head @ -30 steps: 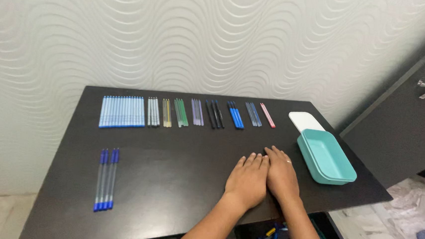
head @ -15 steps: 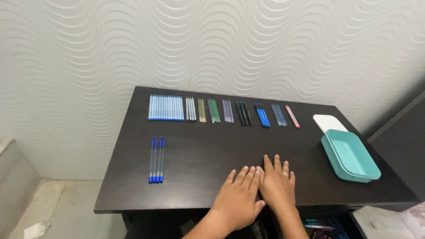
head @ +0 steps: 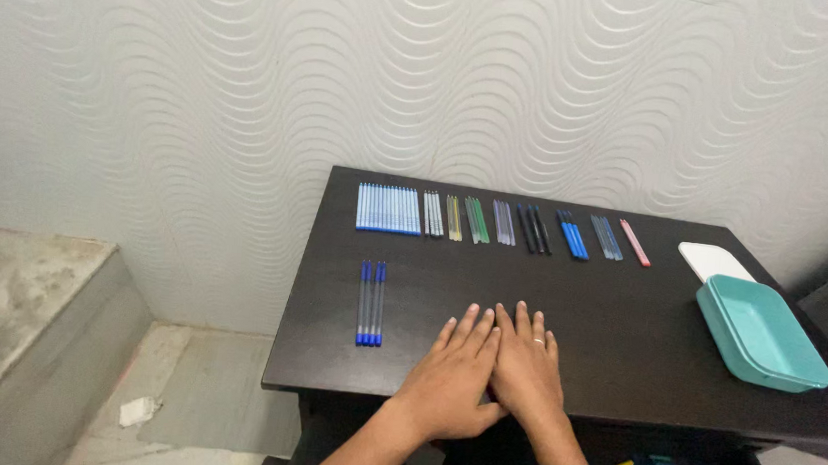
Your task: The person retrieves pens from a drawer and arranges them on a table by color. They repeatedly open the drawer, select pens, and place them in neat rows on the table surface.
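Black table (head: 622,315) | left hand (head: 450,381) and right hand (head: 524,368) flat, fingers spread, side by side, touching, holding nothing | blue pens (head: 370,303) lie left of them | teal tray (head: 761,333) far right

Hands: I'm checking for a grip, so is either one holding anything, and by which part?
Nothing is held. The left hand and right hand lie flat, palms down, side by side on the black table, apart from the blue pens.
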